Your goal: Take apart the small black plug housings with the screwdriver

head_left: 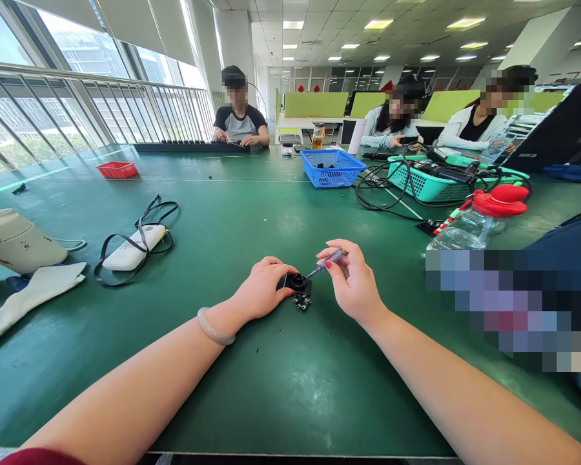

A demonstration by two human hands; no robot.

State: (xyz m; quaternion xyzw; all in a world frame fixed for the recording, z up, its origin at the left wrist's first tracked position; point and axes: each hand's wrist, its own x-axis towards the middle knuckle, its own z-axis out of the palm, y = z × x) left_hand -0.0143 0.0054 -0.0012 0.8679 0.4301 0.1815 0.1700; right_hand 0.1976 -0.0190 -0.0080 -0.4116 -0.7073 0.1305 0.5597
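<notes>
My left hand grips the left side of a small black square part with a round ring, which rests on the green tabletop. Between the thumb and fingers of my right hand is a screwdriver with a clear purplish handle. Its thin shaft slants down to the left, and the tip meets or nearly meets the black part's upper right edge. Just below that part lies a cluster of small black pieces; whether they are joined to it I cannot tell.
A white power bank with a black strap lies left. Farther back stand a red tray, a blue basket and a teal basket with cables. A red-lidded bottle stands right. Several people sit across the table.
</notes>
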